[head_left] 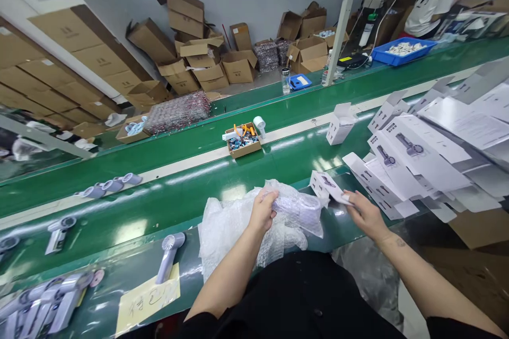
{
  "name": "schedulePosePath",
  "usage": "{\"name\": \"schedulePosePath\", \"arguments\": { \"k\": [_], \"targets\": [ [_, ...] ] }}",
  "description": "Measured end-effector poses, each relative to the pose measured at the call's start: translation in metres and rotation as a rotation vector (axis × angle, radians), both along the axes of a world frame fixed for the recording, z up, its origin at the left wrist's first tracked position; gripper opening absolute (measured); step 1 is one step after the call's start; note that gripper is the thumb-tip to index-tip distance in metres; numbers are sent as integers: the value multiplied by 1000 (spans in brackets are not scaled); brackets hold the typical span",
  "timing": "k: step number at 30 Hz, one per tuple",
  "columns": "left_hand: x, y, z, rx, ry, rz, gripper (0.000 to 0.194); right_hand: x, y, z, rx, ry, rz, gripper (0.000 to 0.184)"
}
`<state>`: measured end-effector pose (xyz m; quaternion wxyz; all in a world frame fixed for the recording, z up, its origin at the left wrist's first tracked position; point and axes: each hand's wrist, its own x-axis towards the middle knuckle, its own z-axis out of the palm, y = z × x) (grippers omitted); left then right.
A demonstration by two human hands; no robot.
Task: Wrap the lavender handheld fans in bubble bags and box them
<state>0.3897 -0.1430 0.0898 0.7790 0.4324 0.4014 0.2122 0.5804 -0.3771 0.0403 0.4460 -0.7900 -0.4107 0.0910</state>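
Observation:
My left hand [263,211] is closed round one end of a handheld fan [304,211] wrapped in a clear bubble-wrap bag. Beneath it lies a heap of bubble-wrap bags [226,228] on the bench. To the right, my right hand [368,216] pinches the edge of a small white printed box [328,185], which has a picture of a fan on it. The box sits tilted just beyond the wrapped fan, apart from my left hand. Just right of it, a pile of flat printed white cartons [417,153] spreads over the bench.
One white carton [341,123] stands upright near the belt. A cardboard tray [244,143] of small parts rests across the belt's white strip. Several bare fans [51,296] lie at lower left, near a single fan [170,254] on yellow paper [149,299]. Two people work at upper right.

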Motion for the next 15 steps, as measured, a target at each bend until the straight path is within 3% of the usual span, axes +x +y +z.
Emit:
{"name": "schedulePosePath", "arguments": {
  "k": [3,6,8,11,13,15],
  "targets": [
    [12,-1,10,18,-67,67,36,4,35,28,-52,19,-60,20],
    [28,-12,6,195,-71,32,27,3,56,29,-120,58,-10,23],
    [32,-20,-3,475,-5,-5,20,3,61,21,-157,113,-11,35],
    [27,-27,-13,1088,109,-47,16,3,60,8,-202,238,40,36],
    [22,-33,-10,1477,189,-125,14,2,57,3,-196,316,119,32],
    [23,-43,2,1757,278,-292,11,1,54,-1,-193,358,145,32]
  ]
}}
